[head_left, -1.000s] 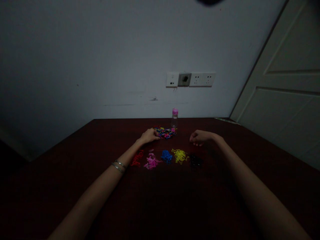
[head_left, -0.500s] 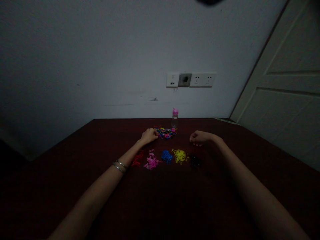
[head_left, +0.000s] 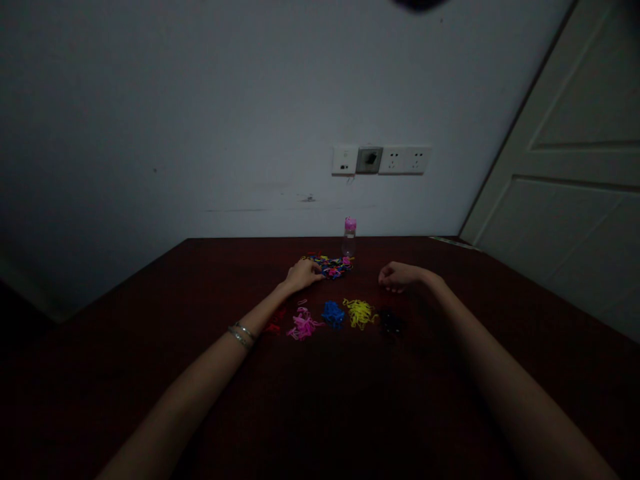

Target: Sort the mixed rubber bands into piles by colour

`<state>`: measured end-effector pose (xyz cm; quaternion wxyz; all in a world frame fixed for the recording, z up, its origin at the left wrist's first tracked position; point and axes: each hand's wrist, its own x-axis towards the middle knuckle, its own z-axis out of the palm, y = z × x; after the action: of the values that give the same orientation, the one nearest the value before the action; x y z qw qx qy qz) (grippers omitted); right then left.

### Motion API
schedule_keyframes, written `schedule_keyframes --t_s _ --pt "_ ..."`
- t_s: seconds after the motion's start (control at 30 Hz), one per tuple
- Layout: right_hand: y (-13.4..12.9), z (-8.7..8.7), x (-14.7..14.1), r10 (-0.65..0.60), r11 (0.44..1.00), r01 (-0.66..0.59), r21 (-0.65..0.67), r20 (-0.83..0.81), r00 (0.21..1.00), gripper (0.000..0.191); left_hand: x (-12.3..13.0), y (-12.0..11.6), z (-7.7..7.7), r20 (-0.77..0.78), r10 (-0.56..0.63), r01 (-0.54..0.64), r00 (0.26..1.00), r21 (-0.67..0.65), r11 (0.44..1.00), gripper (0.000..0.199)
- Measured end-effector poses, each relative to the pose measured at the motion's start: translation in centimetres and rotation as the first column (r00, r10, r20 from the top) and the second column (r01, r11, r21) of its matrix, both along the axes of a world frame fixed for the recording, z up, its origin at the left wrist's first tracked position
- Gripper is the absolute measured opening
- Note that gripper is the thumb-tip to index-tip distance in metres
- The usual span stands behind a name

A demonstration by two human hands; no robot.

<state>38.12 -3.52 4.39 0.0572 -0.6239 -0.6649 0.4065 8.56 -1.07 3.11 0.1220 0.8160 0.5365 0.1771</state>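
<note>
A mixed pile of small coloured rubber bands (head_left: 336, 268) lies toward the back of the dark table. My left hand (head_left: 302, 274) reaches to its left edge with the fingers closed; anything between the fingertips is too small to make out. Farther right, my right hand (head_left: 395, 276) rests on the table with curled fingers, and their inside is hidden. In front lie sorted heaps: red bands (head_left: 273, 325) partly behind my left forearm, pink bands (head_left: 304, 325), blue bands (head_left: 333, 314), yellow bands (head_left: 359, 313) and black bands (head_left: 391, 322).
Behind the mixed pile stands a clear bottle (head_left: 349, 245) with a pink top, near the wall. Sockets (head_left: 405, 160) are set in the wall above the table (head_left: 320, 400). A pale panelled door (head_left: 570, 200) is on the right.
My left hand has shifted slightly right along the front left edge of the mixed pile, and its forearm now covers more of the red bands. My right hand has stayed nearly still.
</note>
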Motion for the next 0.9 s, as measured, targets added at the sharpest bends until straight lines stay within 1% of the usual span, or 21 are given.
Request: schedule_keyframes --t_s 0.1,0.27,0.4,0.53,0.63,0.73,0.8,0.9 --pt "0.1 -0.2 0.1 0.005 1.0 -0.005 0.005 -0.003 1.0 0.007 0.0 0.2 -0.2 0.019 -0.006 0.006 1.0 -0.002 1.0 0.03" --pt "0.4 -0.4 0.2 0.014 1.0 -0.014 0.0 -0.013 1.0 0.008 0.0 0.2 -0.3 0.04 -0.042 0.042 0.998 0.006 0.999 0.038" --pt "0.4 -0.5 0.3 0.021 1.0 -0.021 0.0 -0.008 1.0 0.008 -0.1 0.3 -0.5 0.035 -0.052 0.052 0.998 0.006 0.999 0.033" --pt "0.4 -0.5 0.2 0.004 1.0 -0.004 0.008 -0.003 1.0 0.008 -0.2 0.6 -0.7 0.034 -0.044 0.043 0.998 0.039 0.998 0.028" --pt "0.4 -0.6 0.3 -0.003 1.0 0.004 0.01 -0.024 1.0 0.008 -0.5 0.9 -0.7 0.05 -0.074 0.07 0.996 0.062 0.996 0.022" --pt "0.5 -0.7 0.4 -0.009 1.0 0.009 0.005 -0.045 0.999 0.008 -0.9 1.4 -0.4 0.095 -0.1 0.095 0.99 0.055 0.994 0.021" --pt "0.6 -0.8 0.4 -0.01 1.0 0.01 0.001 -0.054 0.998 0.007 -1.2 1.6 0.1 0.138 -0.127 0.124 0.982 0.032 0.992 0.022" --pt "0.7 -0.8 0.5 -0.009 1.0 0.01 0.003 -0.06 0.998 0.006 -1.3 1.5 1.2 0.187 -0.217 0.227 0.958 -0.036 0.973 0.022"
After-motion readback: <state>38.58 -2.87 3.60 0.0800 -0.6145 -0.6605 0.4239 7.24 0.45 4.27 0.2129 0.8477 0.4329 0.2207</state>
